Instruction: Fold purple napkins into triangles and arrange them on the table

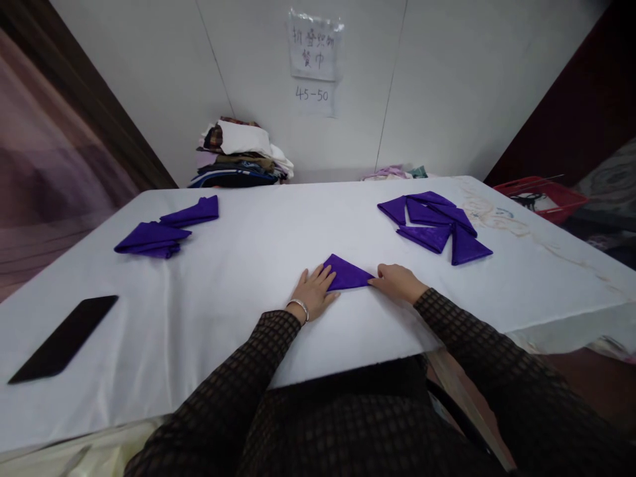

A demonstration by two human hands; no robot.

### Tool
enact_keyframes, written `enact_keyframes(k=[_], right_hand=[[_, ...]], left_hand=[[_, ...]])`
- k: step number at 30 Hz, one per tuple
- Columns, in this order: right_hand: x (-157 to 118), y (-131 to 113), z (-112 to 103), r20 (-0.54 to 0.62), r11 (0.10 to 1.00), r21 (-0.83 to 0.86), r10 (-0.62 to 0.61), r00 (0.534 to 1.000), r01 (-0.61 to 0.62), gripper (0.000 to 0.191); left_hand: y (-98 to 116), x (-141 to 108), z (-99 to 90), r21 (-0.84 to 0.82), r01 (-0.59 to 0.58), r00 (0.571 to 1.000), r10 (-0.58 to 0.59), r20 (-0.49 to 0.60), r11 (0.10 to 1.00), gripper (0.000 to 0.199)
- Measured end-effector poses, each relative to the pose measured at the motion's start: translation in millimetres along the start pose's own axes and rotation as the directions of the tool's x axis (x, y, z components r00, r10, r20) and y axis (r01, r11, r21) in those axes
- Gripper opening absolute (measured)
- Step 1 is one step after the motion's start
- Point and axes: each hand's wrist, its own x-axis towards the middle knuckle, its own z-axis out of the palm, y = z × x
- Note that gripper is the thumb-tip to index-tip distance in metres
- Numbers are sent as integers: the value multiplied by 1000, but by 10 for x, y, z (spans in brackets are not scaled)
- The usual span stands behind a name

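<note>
A purple cloth napkin point(346, 273), folded into a triangle, lies on the white-covered table point(258, 278) right in front of me. My left hand point(314, 291), with a bangle at the wrist, rests flat on the napkin's left end, fingers spread. At the opposite tip, my right hand point(396, 282) pinches the pointed corner between thumb and fingers. Several purple napkins point(428, 218) folded into triangles lie grouped at the right back, some overlapping. More purple napkins, looser in shape, lie at the left: one bunched napkin point(149, 240) and another napkin point(195, 211) just behind it.
A dark flat slab point(67, 338) lies at the table's left. Against the wall behind stands a pile of folded clothes point(243, 156), with more cloth point(390, 173) farther right. A red basket point(551, 202) is beyond the right edge. A handwritten sign point(315, 53) hangs on the wall.
</note>
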Motion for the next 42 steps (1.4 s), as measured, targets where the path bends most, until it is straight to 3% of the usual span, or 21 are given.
enact_keyframes(k=[2,3,5,7,9,11,14,19,22,28,35,42], right_hand=[[-127,-139,-33,-185,995,-51,-95,978,87,33],[-191,-245,-29,-272,983,-35,-183,945,180,33],[-288,-512,35,-376,891,15,-415,829,453,37],[-315,-791,165,-353,735,28,-627,694,678,50],[-266,-1010,321,-287,673,30,-703,651,739,65],[-170,-1122,452,-234,701,39,-687,688,712,77],[-27,-1100,553,-198,757,47,-633,749,652,87],[57,-825,580,-179,817,20,-564,806,576,86],[37,-621,589,-182,862,-19,-501,846,506,79],[-14,-306,579,-165,881,-78,-474,865,467,72],[-4,-280,582,-147,881,-67,-472,869,468,70],[-11,-276,572,-156,884,-44,-467,870,466,70]], left_hand=[[-14,0,20,12,0,1000,0,-10,1000,58],[-19,-1,29,20,0,1000,1,-17,1000,58],[-25,-1,54,50,-9,1000,10,-19,999,57],[-28,7,86,107,-30,999,29,14,994,59],[-31,22,121,174,-42,997,32,64,984,66],[-35,38,146,205,-24,996,5,93,978,71],[-46,45,151,179,-17,997,2,82,984,68],[-56,19,111,93,-14,1000,12,27,996,55],[-50,12,99,57,6,1000,-5,-13,998,57],[-22,9,79,31,12,1000,-12,-22,999,61],[-38,-54,36,-7,30,999,-31,-9,1000,64],[-256,-405,45,-48,210,977,-212,-34,976,64]])
